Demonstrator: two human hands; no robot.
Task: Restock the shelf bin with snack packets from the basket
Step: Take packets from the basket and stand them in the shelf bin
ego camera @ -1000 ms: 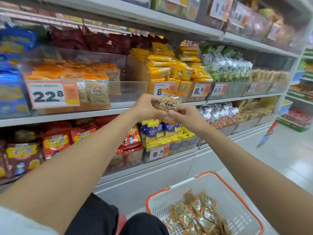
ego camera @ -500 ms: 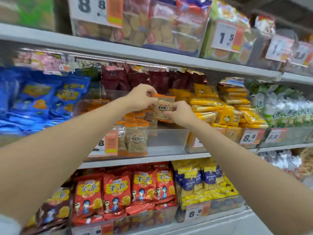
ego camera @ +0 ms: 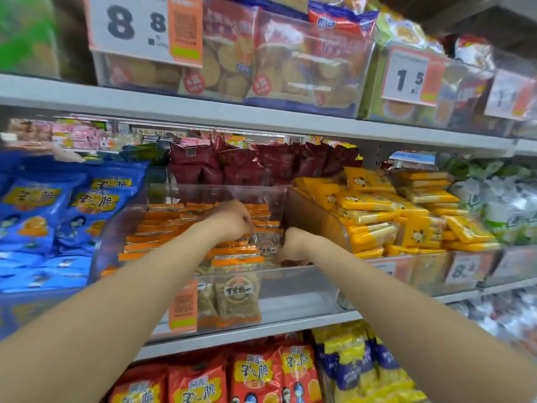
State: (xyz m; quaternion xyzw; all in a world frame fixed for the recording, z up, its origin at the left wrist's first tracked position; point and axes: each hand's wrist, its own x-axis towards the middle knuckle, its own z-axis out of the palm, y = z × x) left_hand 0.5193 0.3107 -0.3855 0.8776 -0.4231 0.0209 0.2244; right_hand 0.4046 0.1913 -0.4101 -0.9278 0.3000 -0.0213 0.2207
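One packet [ego camera: 267, 244] is held upright inside the clear bin [ego camera: 293, 289], pinched at its edges between left hand [ego camera: 229, 221] and right hand [ego camera: 293, 247]; fingers [ego camera: 245, 225] are curled, partly hidden. Bin's left side is filled with orange-topped rows [ego camera: 162, 228]; right side looks unfilled, so more restocking is judged needed. Basket is out of view. Yellow packs [ego camera: 374, 210] are stacked just past the bin's right wall, near right hand.
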